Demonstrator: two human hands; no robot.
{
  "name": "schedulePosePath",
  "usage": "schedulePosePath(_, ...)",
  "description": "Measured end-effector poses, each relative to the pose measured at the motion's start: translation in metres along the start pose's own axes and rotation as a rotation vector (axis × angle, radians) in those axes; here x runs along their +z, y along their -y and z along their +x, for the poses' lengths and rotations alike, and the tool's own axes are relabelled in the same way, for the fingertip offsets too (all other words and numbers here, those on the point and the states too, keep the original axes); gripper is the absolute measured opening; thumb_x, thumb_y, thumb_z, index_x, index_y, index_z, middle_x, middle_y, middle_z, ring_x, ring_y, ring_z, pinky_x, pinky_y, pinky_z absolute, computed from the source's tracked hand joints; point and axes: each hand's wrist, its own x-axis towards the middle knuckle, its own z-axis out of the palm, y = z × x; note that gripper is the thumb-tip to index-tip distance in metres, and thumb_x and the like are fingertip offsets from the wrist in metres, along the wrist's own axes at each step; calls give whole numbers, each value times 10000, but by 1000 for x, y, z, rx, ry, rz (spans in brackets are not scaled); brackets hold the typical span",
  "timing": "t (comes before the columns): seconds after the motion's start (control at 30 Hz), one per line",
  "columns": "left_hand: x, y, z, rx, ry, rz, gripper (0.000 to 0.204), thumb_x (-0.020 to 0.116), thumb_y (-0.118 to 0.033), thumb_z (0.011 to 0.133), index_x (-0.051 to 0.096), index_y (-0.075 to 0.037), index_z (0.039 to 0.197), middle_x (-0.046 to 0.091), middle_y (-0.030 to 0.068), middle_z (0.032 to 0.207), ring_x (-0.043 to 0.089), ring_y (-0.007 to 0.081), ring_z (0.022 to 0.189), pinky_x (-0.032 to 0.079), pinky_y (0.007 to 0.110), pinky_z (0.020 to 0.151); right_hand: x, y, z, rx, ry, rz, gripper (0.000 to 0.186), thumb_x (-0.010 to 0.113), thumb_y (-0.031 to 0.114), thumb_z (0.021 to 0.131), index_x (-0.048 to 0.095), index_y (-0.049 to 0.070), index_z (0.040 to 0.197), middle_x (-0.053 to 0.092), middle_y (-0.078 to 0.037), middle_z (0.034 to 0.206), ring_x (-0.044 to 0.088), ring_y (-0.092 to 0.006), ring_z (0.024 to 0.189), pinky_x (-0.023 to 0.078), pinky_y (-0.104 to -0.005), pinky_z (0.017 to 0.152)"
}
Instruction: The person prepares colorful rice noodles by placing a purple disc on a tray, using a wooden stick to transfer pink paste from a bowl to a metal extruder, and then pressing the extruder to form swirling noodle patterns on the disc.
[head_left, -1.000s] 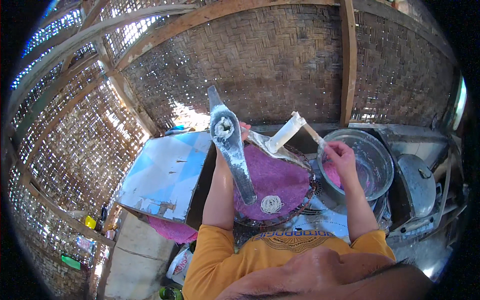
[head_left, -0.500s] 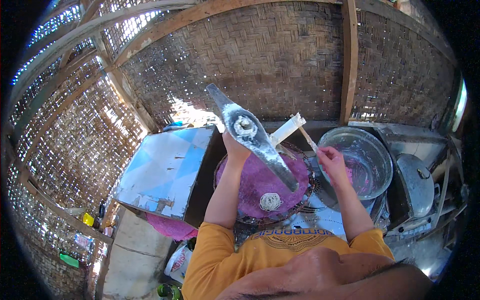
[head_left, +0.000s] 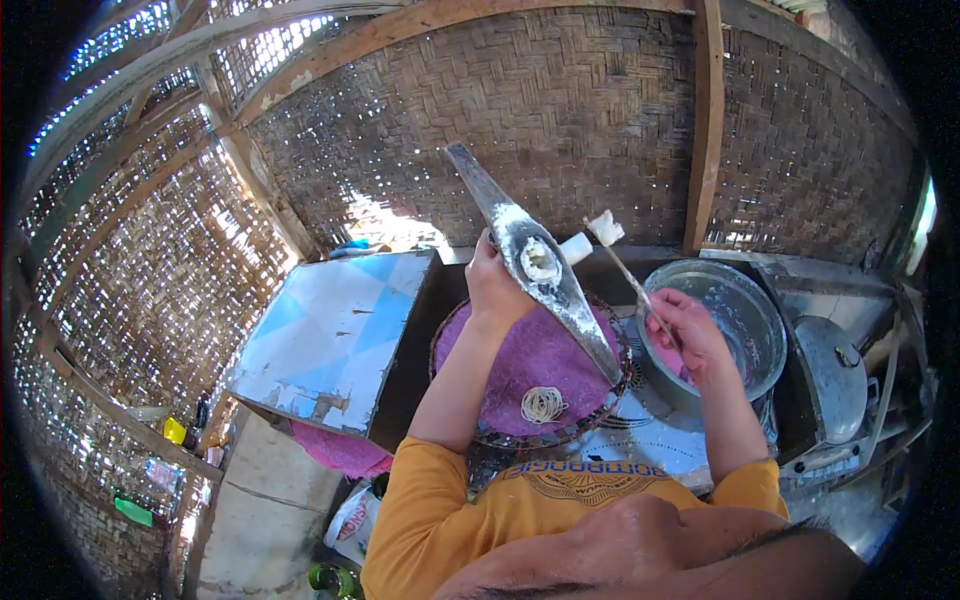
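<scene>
Woven bamboo wall [head_left: 560, 110]: filled the whole background behind the round tray, braced by wooden posts and beams, daylight coming through the gaps.

Blue-and-white board [head_left: 325, 335]: lay flat, just to the left of the round tray, paint worn at the edges.

Round tray [head_left: 600, 405]: woven rim, covered by a purple cloth [head_left: 525, 365]; it sat directly in front of me and serves as the landmark here.

Metal basin [head_left: 740, 320]: stood just right of the round tray, its inside coated with whitish paste.

Metal lid [head_left: 835, 375]: lay right of the basin, farther from the tray.

Long metal press [head_left: 540, 265]: a narrow, pointed, flour-dusted piece with a round opening packed with white dough; I held it tilted above the back half of the round tray, tip toward the wall.

My left hand [head_left: 497, 290]: closed around the press from the left side, over the tray's far edge.

My right hand [head_left: 690, 335]: fingers pinched shut on a thin stick [head_left: 630, 275], above the gap between tray and basin.

White dough lump [head_left: 605, 228]: sat on the stick's far end, above and behind the tray.

Small coil of pale noodle strands [head_left: 543, 404]: rested on the purple cloth near the front of the tray.
</scene>
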Motion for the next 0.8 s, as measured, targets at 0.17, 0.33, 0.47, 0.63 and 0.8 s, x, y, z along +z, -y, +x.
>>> schedulePosePath(0.17,10,-6,1,-56,-18,-48,283,668,-226,604,622,-85,846,593,110,869,578,274,809,479,337,701,42,20,1,-800,-394,-610,126,597,102,767,594,47,880,562,-38,673,516,-103,573,403,-261,509)
schedulePosePath(0.33,10,-2,2,22,5,-119,287,656,-169,624,573,-34,864,587,139,852,572,312,797,449,354,689,42,26,-9,-1537,-588,-1391,220,605,85,688,608,95,909,590,-51,756,551,-172,592,410,-265,517)
schedulePosePath(0.47,14,7,-4,-107,79,-52,289,657,-157,620,569,-38,869,597,134,821,576,310,798,449,355,697,35,30,-16,-1701,-517,-1605,277,582,135,665,606,87,936,579,-70,777,543,-161,610,402,-262,521)
schedulePosePath(0.63,11,2,-7,-163,69,-167,300,672,-197,601,594,-54,854,586,136,842,576,308,787,458,359,698,42,58,-31,-1713,-331,-1759,266,567,95,649,604,62,910,561,-44,735,514,-145,587,382,-251,505)
schedulePosePath(0.8,4,-10,-3,-116,128,-111,372,712,-227,571,577,-42,864,593,135,824,588,289,781,458,348,690,53,120,-53,-1624,-3,-1911,205,578,103,601,586,48,798,478,2,638,490,-130,596,369,-254,500)
